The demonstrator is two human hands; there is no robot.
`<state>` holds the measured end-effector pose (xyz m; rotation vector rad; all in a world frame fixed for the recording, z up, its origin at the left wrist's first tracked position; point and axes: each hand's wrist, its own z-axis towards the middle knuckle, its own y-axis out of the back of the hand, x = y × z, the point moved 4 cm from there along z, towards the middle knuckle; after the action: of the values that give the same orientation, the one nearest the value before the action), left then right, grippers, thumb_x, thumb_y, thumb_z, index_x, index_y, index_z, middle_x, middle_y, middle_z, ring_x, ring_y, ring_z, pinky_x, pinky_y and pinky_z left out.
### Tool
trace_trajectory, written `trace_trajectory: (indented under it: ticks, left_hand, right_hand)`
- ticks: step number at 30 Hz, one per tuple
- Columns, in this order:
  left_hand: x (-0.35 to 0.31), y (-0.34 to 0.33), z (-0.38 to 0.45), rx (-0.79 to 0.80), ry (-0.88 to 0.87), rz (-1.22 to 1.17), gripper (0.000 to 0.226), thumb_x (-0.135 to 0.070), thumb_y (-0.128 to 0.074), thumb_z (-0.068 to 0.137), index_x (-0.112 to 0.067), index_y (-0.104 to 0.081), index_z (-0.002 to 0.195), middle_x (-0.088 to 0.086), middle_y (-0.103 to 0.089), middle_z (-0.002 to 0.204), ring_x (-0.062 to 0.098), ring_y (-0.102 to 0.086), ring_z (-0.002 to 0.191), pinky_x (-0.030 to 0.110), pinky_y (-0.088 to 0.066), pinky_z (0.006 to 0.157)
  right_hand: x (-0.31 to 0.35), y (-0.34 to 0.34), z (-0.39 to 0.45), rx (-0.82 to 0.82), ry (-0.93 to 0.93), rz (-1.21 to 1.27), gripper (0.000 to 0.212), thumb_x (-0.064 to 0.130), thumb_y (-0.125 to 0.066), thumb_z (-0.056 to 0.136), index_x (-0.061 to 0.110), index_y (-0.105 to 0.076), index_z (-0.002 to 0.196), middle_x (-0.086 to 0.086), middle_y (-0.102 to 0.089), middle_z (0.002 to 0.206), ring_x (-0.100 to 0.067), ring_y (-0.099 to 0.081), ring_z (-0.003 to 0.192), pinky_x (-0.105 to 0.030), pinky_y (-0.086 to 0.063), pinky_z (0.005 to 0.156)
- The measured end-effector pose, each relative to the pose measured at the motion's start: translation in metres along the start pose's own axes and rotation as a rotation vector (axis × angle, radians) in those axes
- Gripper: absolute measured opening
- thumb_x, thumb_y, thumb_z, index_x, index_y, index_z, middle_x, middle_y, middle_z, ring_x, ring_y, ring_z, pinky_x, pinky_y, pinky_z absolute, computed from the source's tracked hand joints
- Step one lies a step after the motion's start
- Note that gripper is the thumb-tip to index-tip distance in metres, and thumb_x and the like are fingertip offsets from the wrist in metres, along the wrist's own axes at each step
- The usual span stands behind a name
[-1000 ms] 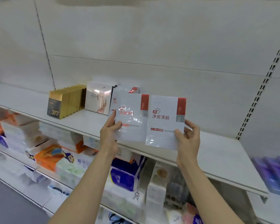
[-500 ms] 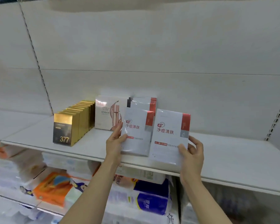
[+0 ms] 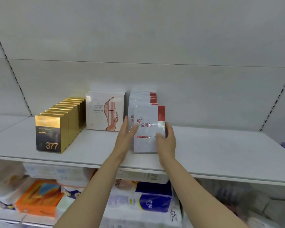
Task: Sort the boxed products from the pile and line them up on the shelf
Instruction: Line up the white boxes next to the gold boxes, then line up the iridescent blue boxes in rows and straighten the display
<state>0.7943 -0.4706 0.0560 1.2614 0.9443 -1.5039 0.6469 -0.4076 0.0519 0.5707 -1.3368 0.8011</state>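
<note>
White-and-red boxes [image 3: 146,129], steadied upright on the shelf [image 3: 220,150] between the left hand's [image 3: 124,139] straight fingers and the right hand's [image 3: 166,140] curled grip, could topple forward once released.

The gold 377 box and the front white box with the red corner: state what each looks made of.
Gold 377 box: likely printed card with a metallic gold foil finish; its top and side gleam. White box with the red corner: likely matt white card under a clear glossy film wrap; wrinkled highlights run across its face where the left hand and right hand touch it.
</note>
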Motion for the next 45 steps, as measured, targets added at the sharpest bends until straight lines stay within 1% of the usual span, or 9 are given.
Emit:
trace_trajectory:
  ticks: [2,5,8,13,16,19,26,34,45]
  left_hand:
    - [0.002,0.0,-0.001,0.094,-0.048,0.15,0.077,-0.025,-0.062,0.095,-0.045,-0.011,0.149,-0.035,-0.039,0.137,-0.013,-0.048,0.118,0.011,-0.046,0.091]
    - [0.002,0.006,0.007,0.096,-0.086,0.284,0.083,-0.015,-0.056,0.098,-0.034,0.0,0.156,-0.017,-0.032,0.15,0.004,-0.042,0.13,0.021,-0.039,0.103]
    - [0.001,0.01,0.014,0.056,-0.09,0.311,0.068,-0.007,-0.048,0.099,-0.029,-0.014,0.154,-0.011,-0.041,0.143,0.007,-0.046,0.123,0.014,-0.043,0.089]
    - [0.005,0.013,0.021,0.048,-0.118,0.407,0.065,-0.007,-0.048,0.098,-0.025,-0.018,0.153,-0.007,-0.042,0.145,0.008,-0.044,0.123,0.011,-0.038,0.089]
    - [-0.006,0.013,0.016,-0.141,-0.173,0.534,0.067,-0.012,-0.056,0.095,-0.02,-0.022,0.151,0.0,-0.038,0.149,0.018,-0.04,0.134,0.018,-0.039,0.1]
    - [-0.026,0.004,0.004,-0.338,-0.336,0.913,0.072,-0.025,-0.061,0.095,-0.014,-0.022,0.154,0.006,-0.023,0.16,0.025,-0.02,0.148,0.038,-0.017,0.119]
    - [-0.043,-0.083,-0.03,0.026,-0.638,1.258,0.049,-0.036,-0.054,0.097,-0.013,-0.049,0.14,0.008,-0.049,0.145,0.027,-0.045,0.133,0.039,-0.031,0.112]
    - [-0.057,-0.237,-0.077,0.192,-0.667,1.17,0.048,-0.039,-0.044,0.101,-0.015,-0.048,0.142,0.005,-0.051,0.144,0.025,-0.047,0.129,0.037,-0.035,0.106]
    - [-0.057,-0.459,-0.141,0.378,-0.697,1.073,0.043,-0.034,-0.042,0.101,-0.014,-0.05,0.138,0.004,-0.05,0.142,0.027,-0.046,0.125,0.035,-0.035,0.1]
  right_hand:
    - [-0.005,-0.01,0.003,0.05,0.004,-0.083,0.055,0.002,-0.045,0.093,0.031,-0.044,0.14,0.004,-0.062,0.121,-0.012,-0.061,0.103,-0.03,-0.057,0.086]
    - [-0.005,-0.026,0.01,0.125,-0.008,-0.119,0.055,0.003,-0.04,0.094,0.032,-0.043,0.141,0.004,-0.063,0.118,-0.008,-0.061,0.095,-0.032,-0.057,0.084]
    - [-0.005,-0.035,0.016,0.158,-0.015,-0.16,0.056,0.007,-0.037,0.094,0.036,-0.039,0.142,0.006,-0.064,0.111,-0.014,-0.063,0.092,-0.042,-0.057,0.084]
    - [-0.005,-0.033,0.015,0.191,0.01,-0.217,0.054,0.01,-0.036,0.097,0.034,-0.033,0.145,0.004,-0.062,0.117,-0.014,-0.062,0.093,-0.041,-0.056,0.085]
    - [0.0,-0.02,0.013,0.21,0.054,-0.319,0.05,0.018,-0.041,0.101,0.02,-0.03,0.15,0.001,-0.049,0.142,-0.017,-0.053,0.119,-0.034,-0.044,0.104]
    - [0.005,0.013,0.013,0.128,0.176,-0.503,0.056,0.026,-0.044,0.103,0.013,-0.024,0.153,0.0,-0.031,0.156,-0.016,-0.031,0.142,-0.029,-0.024,0.116]
    - [0.026,0.12,0.007,-0.015,0.36,-0.866,0.05,0.034,-0.045,0.101,0.015,-0.038,0.148,-0.002,-0.043,0.149,-0.019,-0.038,0.136,-0.031,-0.03,0.11]
    - [0.052,0.273,-0.015,-0.282,0.559,-0.974,0.036,0.028,-0.06,0.093,0.009,-0.063,0.123,-0.008,-0.067,0.12,-0.028,-0.062,0.109,-0.039,-0.05,0.09]
    - [0.053,0.5,-0.032,-0.493,0.464,-1.102,0.035,0.026,-0.059,0.088,0.005,-0.066,0.115,-0.01,-0.07,0.107,-0.032,-0.065,0.095,-0.038,-0.051,0.078]
